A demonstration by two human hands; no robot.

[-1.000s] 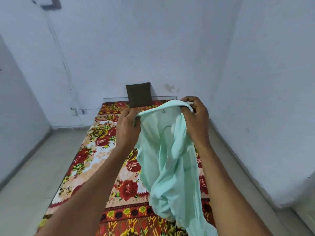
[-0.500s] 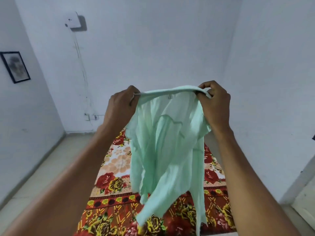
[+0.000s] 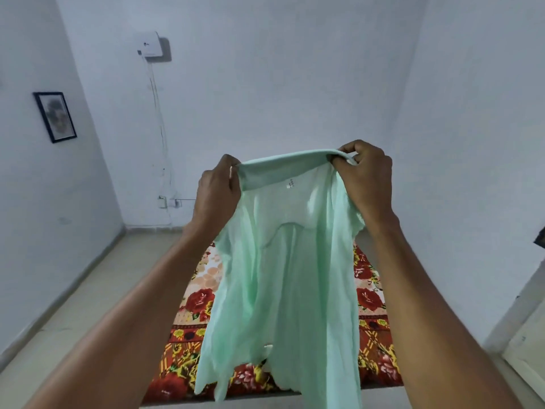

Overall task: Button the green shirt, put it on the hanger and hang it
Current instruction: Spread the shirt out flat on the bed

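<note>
Hanging mid-frame, green shirt point(image 3: 283, 276) is held up by its collar, body drooping loose w/ hem toward bottom center. Left hand point(image 3: 216, 191) pinches collar's left end, fingers curled tight on fabric; right hand point(image 3: 365, 175) pinches right end, thumb & fingers pressed together. Behind shirt, floral bedspread point(image 3: 194, 302) on the floor. Framed picture point(image 3: 55, 116) upper left; white wall box point(image 3: 150, 47) up top.

We have lifted the pale mint-green cotton shirt point(image 3: 283, 261) higher; its hem now hangs over the near edge of the red floral bedspread point(image 3: 197, 302). Our hands have spread the collar wider. Dark pillow gone from view.
</note>
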